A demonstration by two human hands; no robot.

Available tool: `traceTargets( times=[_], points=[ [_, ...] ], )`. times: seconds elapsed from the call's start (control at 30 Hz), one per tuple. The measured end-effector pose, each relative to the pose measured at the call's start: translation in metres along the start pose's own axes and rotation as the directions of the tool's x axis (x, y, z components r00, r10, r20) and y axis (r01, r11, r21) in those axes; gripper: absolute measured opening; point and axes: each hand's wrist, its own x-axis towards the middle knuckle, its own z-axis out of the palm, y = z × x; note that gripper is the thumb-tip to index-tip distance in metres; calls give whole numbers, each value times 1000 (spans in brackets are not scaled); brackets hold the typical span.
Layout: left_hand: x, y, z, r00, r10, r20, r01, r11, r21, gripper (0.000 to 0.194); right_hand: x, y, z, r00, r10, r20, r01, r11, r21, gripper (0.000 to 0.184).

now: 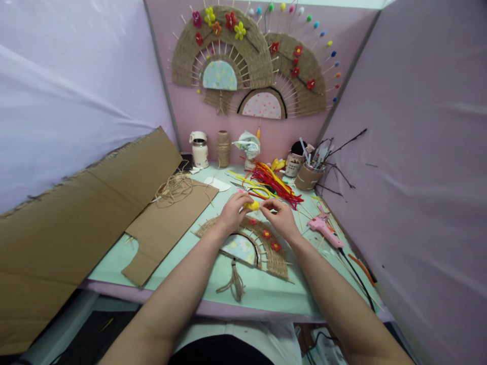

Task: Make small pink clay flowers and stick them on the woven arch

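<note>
My left hand (233, 213) and my right hand (279, 215) meet over a woven jute fan (266, 253) lying on the pale green table (182, 253). Between their pinched fingertips they hold a small yellow piece (252, 205), which looks like a pipe-cleaner flower. The fan has a floral paper half-circle (239, 248), a jute tassel (235, 284) and two red flowers (271, 240) glued on its right side. Both hands hover just above the fan's top edge.
A pink glue gun (323, 228) lies right of my hands, its cord running to the table's front. Red and yellow pipe cleaners (272, 182) and scissors lie behind. Cardboard sheets (114, 203) and loose twine (175, 187) fill the left. Two finished fans (251, 66) hang on the back wall.
</note>
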Motion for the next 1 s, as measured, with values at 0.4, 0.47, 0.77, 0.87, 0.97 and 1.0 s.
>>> traceTargets(
  times=[0.4,0.47,0.77,0.87,0.97,1.0],
  points=[
    [4,8,1,932,-357,69,363,913,-185,16,-5,2,1,974,-215,-74,193,955,-225,10],
    [3,8,1,922,-381,60,386,904,-186,15,-5,3,0,955,-294,-21,279,924,-261,15],
    [1,3,4,947,-317,57,322,932,-164,15,-2,5,-2,967,-250,42,253,954,-161,18],
    [0,2,4,959,-278,56,284,947,-151,15,-1,5,-4,968,-240,71,248,958,-146,16],
    [1,4,4,961,-270,54,275,950,-147,13,0,7,-3,966,-245,78,254,954,-159,14],
    [1,5,4,960,-273,55,279,949,-147,12,0,8,-3,965,-248,82,259,951,-169,12]
  ],
)
